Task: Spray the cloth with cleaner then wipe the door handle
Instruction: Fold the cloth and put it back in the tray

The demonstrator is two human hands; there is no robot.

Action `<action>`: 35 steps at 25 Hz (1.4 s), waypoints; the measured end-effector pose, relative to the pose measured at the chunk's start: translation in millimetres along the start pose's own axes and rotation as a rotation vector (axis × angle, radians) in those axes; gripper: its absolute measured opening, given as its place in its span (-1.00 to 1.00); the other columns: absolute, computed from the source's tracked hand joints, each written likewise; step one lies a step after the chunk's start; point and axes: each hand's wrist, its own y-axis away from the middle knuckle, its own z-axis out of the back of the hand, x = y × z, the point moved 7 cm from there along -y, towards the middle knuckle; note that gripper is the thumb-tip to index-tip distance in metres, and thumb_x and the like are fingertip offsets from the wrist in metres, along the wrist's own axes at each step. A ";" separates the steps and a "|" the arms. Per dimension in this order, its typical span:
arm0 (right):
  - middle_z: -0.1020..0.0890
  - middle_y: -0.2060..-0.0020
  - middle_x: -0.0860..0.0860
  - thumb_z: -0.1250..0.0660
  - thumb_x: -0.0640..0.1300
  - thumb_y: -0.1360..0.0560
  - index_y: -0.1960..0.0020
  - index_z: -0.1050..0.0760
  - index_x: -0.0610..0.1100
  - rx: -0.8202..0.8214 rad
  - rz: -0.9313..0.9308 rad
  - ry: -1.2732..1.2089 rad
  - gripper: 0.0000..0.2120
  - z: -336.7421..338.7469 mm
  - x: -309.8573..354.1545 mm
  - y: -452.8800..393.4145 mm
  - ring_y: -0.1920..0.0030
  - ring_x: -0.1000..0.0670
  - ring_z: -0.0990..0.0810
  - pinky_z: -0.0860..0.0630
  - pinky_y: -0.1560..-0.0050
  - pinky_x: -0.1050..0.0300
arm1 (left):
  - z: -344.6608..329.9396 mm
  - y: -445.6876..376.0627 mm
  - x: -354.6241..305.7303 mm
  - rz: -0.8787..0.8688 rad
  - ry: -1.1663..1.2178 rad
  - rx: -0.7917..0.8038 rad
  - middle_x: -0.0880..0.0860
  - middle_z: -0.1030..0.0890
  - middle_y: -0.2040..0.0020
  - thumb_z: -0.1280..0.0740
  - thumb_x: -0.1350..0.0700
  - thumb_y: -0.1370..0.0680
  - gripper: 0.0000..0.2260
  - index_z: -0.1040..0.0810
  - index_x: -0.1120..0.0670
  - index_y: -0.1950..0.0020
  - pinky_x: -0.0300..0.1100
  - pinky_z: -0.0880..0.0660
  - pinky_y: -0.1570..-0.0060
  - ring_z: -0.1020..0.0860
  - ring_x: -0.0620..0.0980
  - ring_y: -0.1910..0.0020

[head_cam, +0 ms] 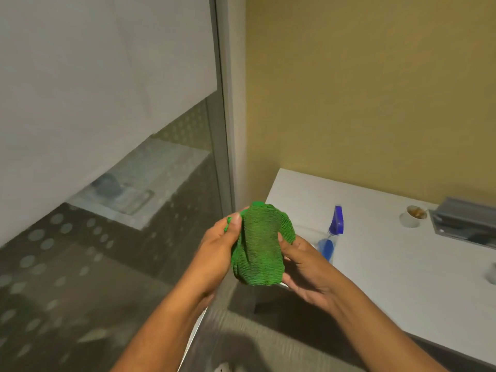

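Note:
A bunched green cloth (259, 244) is held up in front of me between both hands. My left hand (218, 253) grips its left edge with the thumb on top. My right hand (304, 267) cups its right side and underside. A clear spray bottle (331, 237) with blue liquid and a blue trigger head stands on the white table (375, 259) just behind my right hand, and neither hand touches it. No door handle is in view.
A glass door or panel (107, 183) with a frosted upper part and a grey metal frame (228, 130) fills the left. A yellow wall is behind the table. On the table's far right sit a small white cup (413, 216) and a grey box (467, 221).

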 end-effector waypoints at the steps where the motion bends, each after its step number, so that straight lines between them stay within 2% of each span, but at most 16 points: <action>1: -0.69 -0.31 -0.26 -0.47 -0.18 -0.52 -0.41 -0.57 -0.29 -0.023 0.025 -0.034 -0.52 7.5 7.5 -5.1 -0.24 -0.19 -0.74 -0.75 -0.10 -0.09 | -0.3 -10.8 -4.7 0.029 0.055 0.053 -0.01 -0.74 -0.21 -0.15 -0.05 -0.73 -0.68 -0.65 -0.04 -0.30 -0.14 -0.62 -0.14 -0.69 -0.05 -0.21; 4: -0.68 -0.31 -0.29 -0.75 -0.23 -0.30 -0.37 -0.62 -0.33 -0.052 0.076 -0.084 -0.32 23.8 25.9 -15.8 -0.23 -0.22 -0.75 -0.75 -0.10 -0.08 | 8.1 -48.8 -16.3 0.055 0.137 0.135 0.11 -0.76 -0.14 -0.14 -0.05 -0.73 -0.62 -0.66 0.11 -0.27 -0.21 -0.63 0.09 -0.72 0.02 -0.13; 7: -0.71 -0.27 -0.26 -0.56 -0.30 -0.39 -0.19 -0.76 -0.24 -0.081 0.051 -0.037 -0.63 25.9 36.9 -22.8 -0.18 -0.19 -0.77 -0.75 -0.11 -0.05 | 5.4 -83.9 -27.0 0.078 0.163 0.218 0.18 -0.75 -0.12 -0.16 -0.05 -0.72 -0.60 -0.66 0.20 -0.23 -0.10 -0.63 -0.05 -0.72 0.10 -0.14; 9: -0.75 -0.21 -0.23 -0.53 -0.31 -0.40 -0.12 -0.80 -0.18 -0.117 0.075 -0.026 -0.70 25.9 46.0 -25.0 -0.13 -0.17 -0.79 -0.76 -0.08 -0.04 | -4.2 -102.0 -31.0 0.112 0.196 0.289 0.23 -0.74 -0.14 -0.19 -0.02 -0.71 -0.60 -0.65 0.25 -0.23 -0.02 -0.62 -0.12 -0.71 0.15 -0.15; 10: -0.75 -0.20 -0.23 -0.59 -0.31 -0.35 -0.11 -0.80 -0.19 -0.127 0.086 -0.040 -0.67 26.4 50.5 -25.6 -0.12 -0.17 -0.79 -0.76 -0.08 -0.06 | -9.7 -108.7 -31.3 0.140 0.239 0.322 0.25 -0.73 -0.15 -0.20 0.00 -0.71 -0.62 -0.65 0.26 -0.24 -0.03 -0.64 -0.09 -0.72 0.14 -0.14; 12: -0.75 -0.19 -0.26 -0.75 -0.31 -0.15 -0.16 -0.77 -0.24 -0.121 0.098 -0.126 -0.42 27.8 61.4 -24.7 -0.11 -0.21 -0.79 -0.76 -0.09 -0.13 | -24.3 -118.0 -32.1 0.214 0.335 0.406 0.27 -0.72 -0.16 -0.21 0.03 -0.69 -0.63 -0.64 0.29 -0.25 -0.05 -0.69 0.00 -0.74 0.13 -0.09; 14: -0.74 -0.18 -0.28 -0.82 -0.26 -0.06 -0.24 -0.72 -0.28 -0.100 0.127 -0.264 -0.24 36.8 72.5 -27.2 -0.11 -0.25 -0.78 -0.74 -0.12 -0.20 | -33.2 -121.5 -35.7 0.291 0.420 0.499 0.28 -0.72 -0.17 -0.21 0.03 -0.66 -0.60 -0.64 0.30 -0.27 0.02 -0.70 -0.04 -0.74 0.15 -0.09; 16: -0.72 -0.22 -0.28 -0.80 -0.10 -0.22 -0.35 -0.65 -0.26 -0.034 0.124 -0.402 -0.24 44.3 81.1 -32.5 -0.16 -0.28 -0.75 -0.71 -0.19 -0.20 | -37.4 -126.8 -38.9 0.360 0.507 0.582 0.28 -0.69 -0.24 -0.19 -0.01 -0.67 -0.55 -0.62 0.29 -0.32 0.08 -0.64 -0.19 -0.69 0.18 -0.21; 17: -0.68 -0.29 -0.29 -0.72 0.09 -0.35 -0.42 -0.61 -0.26 0.020 0.101 -0.462 -0.23 46.0 81.3 -36.4 -0.23 -0.28 -0.71 -0.67 -0.25 -0.19 | -41.9 -127.9 -40.1 0.401 0.576 0.652 0.28 -0.64 -0.32 -0.17 -0.04 -0.69 -0.52 -0.57 0.29 -0.39 0.11 -0.56 -0.32 -0.63 0.20 -0.31; 19: -0.53 -0.47 -0.27 -0.39 0.53 -0.46 -0.57 -0.46 -0.25 0.102 0.018 -0.493 0.01 47.3 67.4 -43.2 -0.40 -0.28 -0.56 -0.44 -0.44 -0.20 | -52.2 -130.4 -43.6 0.422 0.693 0.720 0.28 -0.55 -0.43 -0.14 -0.10 -0.72 -0.47 -0.44 0.29 -0.51 0.15 -0.36 -0.50 -0.50 0.23 -0.46; 21: -0.38 -0.60 -0.27 -0.21 0.76 -0.31 -0.64 -0.35 -0.24 0.177 -0.116 -0.507 0.30 44.1 36.9 -44.8 -0.57 -0.30 -0.39 -0.22 -0.60 -0.32 | -67.0 -134.4 -40.0 0.426 0.761 0.739 0.28 -0.52 -0.46 -0.18 -0.11 -0.72 -0.45 -0.38 0.27 -0.55 0.16 -0.29 -0.54 -0.46 0.24 -0.49; 24: -0.28 -0.64 -0.34 -0.34 0.75 -0.16 -0.64 -0.31 -0.33 0.330 -0.196 -0.599 0.44 30.1 22.3 -40.8 -0.64 -0.35 -0.28 -0.01 -0.68 -0.41 | -89.1 -135.8 -34.0 0.419 0.825 0.732 0.29 -0.53 -0.45 -0.26 -0.09 -0.69 -0.44 -0.36 0.26 -0.56 0.18 -0.33 -0.52 -0.48 0.25 -0.48; 26: -0.33 -0.63 -0.29 -0.43 0.64 -0.24 -0.65 -0.32 -0.27 0.293 -0.128 -0.538 0.30 37.4 42.4 -46.4 -0.63 -0.31 -0.33 -0.06 -0.68 -0.39 | -97.8 -138.4 -27.4 0.407 0.844 0.678 0.30 -0.54 -0.44 -0.29 -0.08 -0.67 -0.44 -0.39 0.27 -0.55 0.18 -0.40 -0.47 -0.50 0.26 -0.45; 30: -0.65 -0.41 -0.07 -0.37 0.32 -0.52 -0.55 -0.49 -0.01 -0.050 -0.038 -0.193 -0.30 72.4 79.9 -57.4 -0.52 -0.13 -0.52 -0.22 -0.65 -0.29 | -99.6 -143.6 -23.0 0.342 0.824 0.559 0.30 -0.51 -0.46 -0.14 -0.11 -0.70 -0.45 -0.44 0.27 -0.51 0.15 -0.49 -0.39 -0.51 0.25 -0.45; 32: -0.69 -0.35 -0.13 -0.36 0.18 -0.58 -0.49 -0.56 -0.09 -0.094 -0.002 -0.268 -0.44 69.6 97.8 -56.9 -0.43 -0.15 -0.62 -0.35 -0.59 -0.26 | -96.6 -145.9 -23.6 0.314 0.736 0.496 0.31 -0.54 -0.44 -0.11 -0.05 -0.70 -0.50 -0.49 0.26 -0.48 0.13 -0.57 -0.31 -0.55 0.25 -0.41; 35: -0.67 -0.36 -0.22 -0.35 0.03 -0.63 -0.48 -0.56 -0.21 -0.139 0.113 -0.424 -0.49 61.9 111.9 -66.6 -0.39 -0.22 -0.64 -0.50 -0.48 -0.24 | -90.0 -155.2 -24.5 0.241 0.549 0.420 0.31 -0.61 -0.35 -0.15 0.11 -0.69 -0.63 -0.60 0.26 -0.35 0.08 -0.65 -0.16 -0.64 0.22 -0.28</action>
